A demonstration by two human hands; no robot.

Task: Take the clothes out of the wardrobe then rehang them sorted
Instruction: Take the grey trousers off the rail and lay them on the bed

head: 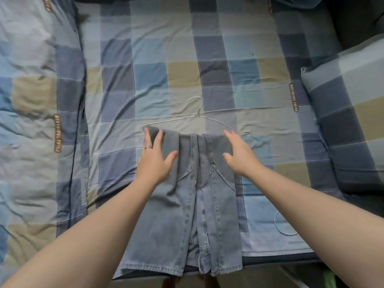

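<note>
on the blue-and-tan checked bedsheet (187, 48), your flat left hand (154, 154) and relaxed right hand (239, 154) press the folded pale-blue denim jeans (199, 215) over the thin wire hanger (197, 117); smooth outward, keeping the fold centred.

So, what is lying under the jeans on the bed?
A wire hanger: its hook and sloped arms show above the jeans. Its lower bar is covered by the folded denim. The checked sheet lies beneath everything.

A checked bed (166, 59) is carrying jeans (207, 204) draped on a wire hanger (199, 115) at six o'clock, with a pillow (349, 121) lying at three and a quilt (31, 100) at nine.
</note>
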